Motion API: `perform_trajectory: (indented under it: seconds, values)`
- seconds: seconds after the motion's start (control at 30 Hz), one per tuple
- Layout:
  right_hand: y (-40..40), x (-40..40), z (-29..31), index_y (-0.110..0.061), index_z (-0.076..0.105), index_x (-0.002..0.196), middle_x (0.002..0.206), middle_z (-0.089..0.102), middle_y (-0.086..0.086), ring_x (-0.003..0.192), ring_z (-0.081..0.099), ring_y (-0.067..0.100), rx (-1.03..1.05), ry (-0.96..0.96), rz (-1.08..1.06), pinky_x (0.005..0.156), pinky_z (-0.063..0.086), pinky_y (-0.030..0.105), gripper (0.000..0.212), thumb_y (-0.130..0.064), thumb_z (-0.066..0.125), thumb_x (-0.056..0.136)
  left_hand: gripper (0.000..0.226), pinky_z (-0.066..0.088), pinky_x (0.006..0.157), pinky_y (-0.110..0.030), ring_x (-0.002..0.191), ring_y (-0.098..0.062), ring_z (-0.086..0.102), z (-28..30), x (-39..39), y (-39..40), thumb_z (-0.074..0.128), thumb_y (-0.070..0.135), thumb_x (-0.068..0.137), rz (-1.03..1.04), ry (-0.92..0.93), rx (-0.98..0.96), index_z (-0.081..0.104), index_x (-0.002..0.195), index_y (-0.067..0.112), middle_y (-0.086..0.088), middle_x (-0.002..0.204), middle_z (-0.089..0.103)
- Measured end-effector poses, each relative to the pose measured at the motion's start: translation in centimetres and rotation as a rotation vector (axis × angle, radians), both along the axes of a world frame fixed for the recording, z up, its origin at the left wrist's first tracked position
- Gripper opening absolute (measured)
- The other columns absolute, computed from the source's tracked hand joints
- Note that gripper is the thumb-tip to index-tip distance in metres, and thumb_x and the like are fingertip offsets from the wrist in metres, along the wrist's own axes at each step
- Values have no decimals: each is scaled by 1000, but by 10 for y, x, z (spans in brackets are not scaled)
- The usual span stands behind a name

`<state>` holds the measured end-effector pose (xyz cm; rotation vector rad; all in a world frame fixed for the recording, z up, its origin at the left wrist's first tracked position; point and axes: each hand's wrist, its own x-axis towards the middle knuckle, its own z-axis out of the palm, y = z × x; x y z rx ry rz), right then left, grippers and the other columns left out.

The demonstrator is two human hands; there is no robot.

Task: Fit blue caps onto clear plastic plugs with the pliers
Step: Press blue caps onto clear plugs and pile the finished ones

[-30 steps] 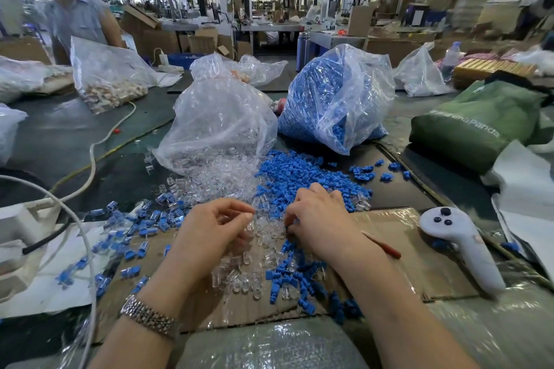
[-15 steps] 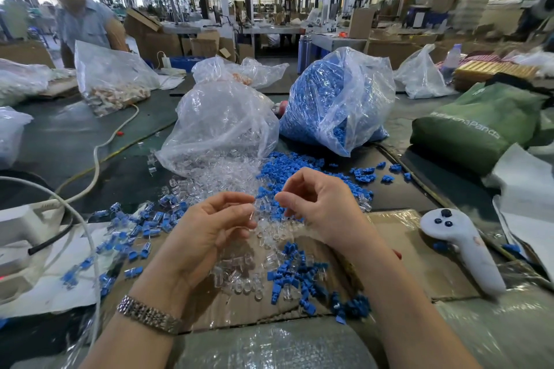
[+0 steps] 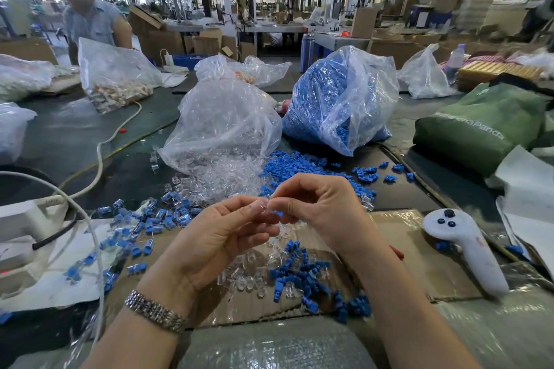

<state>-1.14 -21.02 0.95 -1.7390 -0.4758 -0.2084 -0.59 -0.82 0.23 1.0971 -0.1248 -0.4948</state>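
A dark table (image 3: 69, 141) runs back to a far edge crowded with boxes; its left stretch lies mostly bare apart from a white cable (image 3: 99, 159). Mid-table, a clear bag (image 3: 221, 126) of plugs and a blue bag (image 3: 338, 102) of caps stand side by side, nearly touching, each spilling toward the near edge. A green bag (image 3: 479, 126) closes off the right. Cardboard (image 3: 398, 252) covers the near table, strewn with loose caps (image 3: 299, 275) and plugs (image 3: 242, 275); a white controller (image 3: 467, 246) lies at its right edge. Above it, the left hand (image 3: 215, 243) and right hand (image 3: 323, 210) meet fingertip to fingertip, both pinching one clear plug (image 3: 263, 206). A red handle tip (image 3: 397, 253) peeks behind the right wrist.
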Motion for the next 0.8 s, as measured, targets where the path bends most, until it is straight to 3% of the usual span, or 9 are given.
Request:
perform_trajectory:
  seconds: [0.2, 0.3, 0.47, 0.63, 0.8]
  values:
    - [0, -1, 0, -11, 80, 99, 89, 76, 2, 83, 73, 20, -93, -58, -7, 79, 62, 34, 13, -10, 79, 86, 18, 62, 63, -25, 78, -26, 75, 1, -1, 0, 70, 13, 85, 11, -30, 11, 77, 97, 2, -27, 103, 73]
    - [-2, -3, 0, -14, 78, 102, 91, 76, -1, 87, 73, 17, -160, -41, 0, 83, 61, 33, 13, -9, 75, 91, 18, 62, 65, -27, 80, -28, 76, 0, -1, 0, 68, 10, 87, 14, -43, 2, 75, 101, 0, -30, 105, 72]
    - [-3, -2, 0, -20, 71, 97, 84, 71, -9, 79, 68, 5, -275, -42, -31, 74, 53, 19, 6, -14, 70, 96, 23, 62, 67, -27, 84, -30, 76, 0, -1, 1, 77, 9, 78, 18, -100, 75, 77, 99, 3, -29, 107, 73]
    - [1, 0, -5, -27, 64, 96, 85, 67, -14, 84, 65, 6, -431, -88, -65, 78, 55, 29, 10, -18, 67, 98, 32, 61, 71, -28, 89, -31, 76, -2, 0, 1, 85, 16, 64, 74, -149, 183, 80, 94, 8, -24, 103, 75]
    - [2, 1, -7, -30, 61, 95, 86, 64, -13, 84, 61, 7, -482, -120, -69, 75, 51, 29, 14, -17, 66, 98, 30, 61, 76, -29, 92, -32, 75, -4, 0, 1, 85, 19, 65, 84, -208, 245, 79, 94, 12, -22, 100, 76]
